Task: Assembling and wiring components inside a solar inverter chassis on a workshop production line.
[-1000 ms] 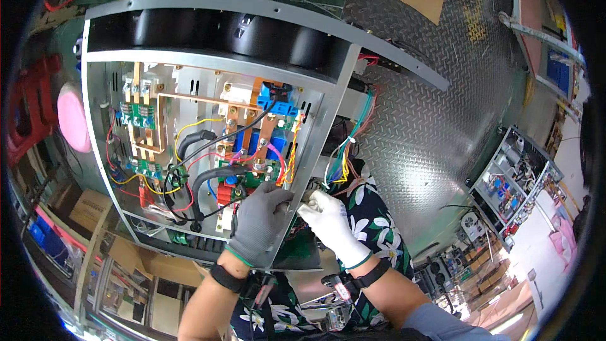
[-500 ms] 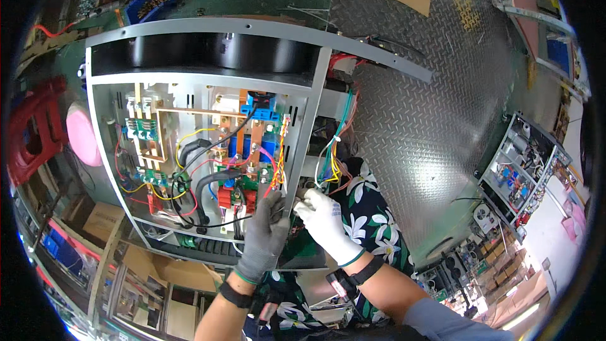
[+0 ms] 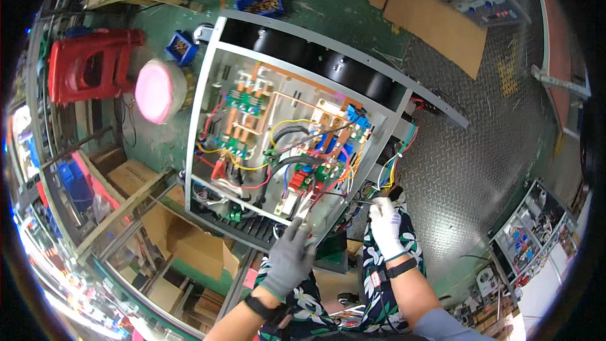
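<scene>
My left hand [image 3: 289,254] rests spread on the chassis [image 3: 208,107] edge, right hand [image 3: 386,224] pinching a tool [image 3: 361,202] at the wires [image 3: 386,173].

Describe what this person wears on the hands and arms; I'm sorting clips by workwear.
The left hand wears a grey knit glove, the right hand a white one. Each wrist carries a black band. The forearms are bare; a grey-blue sleeve shows at the right upper arm.
</scene>
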Available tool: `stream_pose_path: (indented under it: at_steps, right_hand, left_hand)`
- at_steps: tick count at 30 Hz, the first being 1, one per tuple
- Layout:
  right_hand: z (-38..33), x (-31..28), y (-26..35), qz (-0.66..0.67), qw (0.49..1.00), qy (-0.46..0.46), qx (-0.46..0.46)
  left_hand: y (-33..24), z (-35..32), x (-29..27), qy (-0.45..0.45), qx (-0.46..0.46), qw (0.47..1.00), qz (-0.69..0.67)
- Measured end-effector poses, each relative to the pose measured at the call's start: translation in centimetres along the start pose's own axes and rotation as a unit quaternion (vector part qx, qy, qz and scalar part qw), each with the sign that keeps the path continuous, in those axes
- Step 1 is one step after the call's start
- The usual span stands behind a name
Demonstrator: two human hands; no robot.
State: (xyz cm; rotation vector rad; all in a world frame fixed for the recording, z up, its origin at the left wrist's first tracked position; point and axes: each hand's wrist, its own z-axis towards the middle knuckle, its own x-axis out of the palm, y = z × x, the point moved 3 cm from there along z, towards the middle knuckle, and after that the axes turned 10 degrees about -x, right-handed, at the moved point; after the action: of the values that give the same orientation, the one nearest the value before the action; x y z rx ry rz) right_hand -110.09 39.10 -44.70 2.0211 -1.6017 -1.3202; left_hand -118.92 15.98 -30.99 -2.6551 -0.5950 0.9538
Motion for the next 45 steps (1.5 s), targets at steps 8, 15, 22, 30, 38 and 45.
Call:
stream_pose_path:
  at_steps: [8, 15, 22, 30, 38, 45]
  right_hand:
    - [-1.2, -12.8, 2.5, -0.404, 0.893, 0.195, 0.041]
    - [-2.1, -19.3, 0.9, -0.483, 0.854, 0.16, -0.104]
    - [-1.2, -16.4, 22.3, -0.332, 0.883, 0.236, -0.233]
    - [-3.1, -10.8, 39.7, -0.224, 0.858, 0.241, -0.395]
    - [-17.0, -1.0, 51.7, -0.252, 0.786, 0.409, -0.389]
    - [-26.8, 7.8, 59.3, -0.397, 0.684, 0.454, -0.411]
  left_hand:
    - [9.4, -13.3, -6.7, -0.049, -0.104, 0.993, -0.013]
    - [10.4, -19.7, -8.6, -0.063, -0.163, 0.979, -0.107]
    - [14.2, -28.6, -11.3, -0.134, -0.214, 0.961, -0.111]
    - [21.1, -45.2, -16.5, -0.33, -0.349, 0.863, -0.156]
    - [27.2, -48.5, -11.1, -0.332, -0.401, 0.809, -0.274]
    - [31.6, -45.9, -11.2, -0.267, -0.311, 0.86, -0.304]
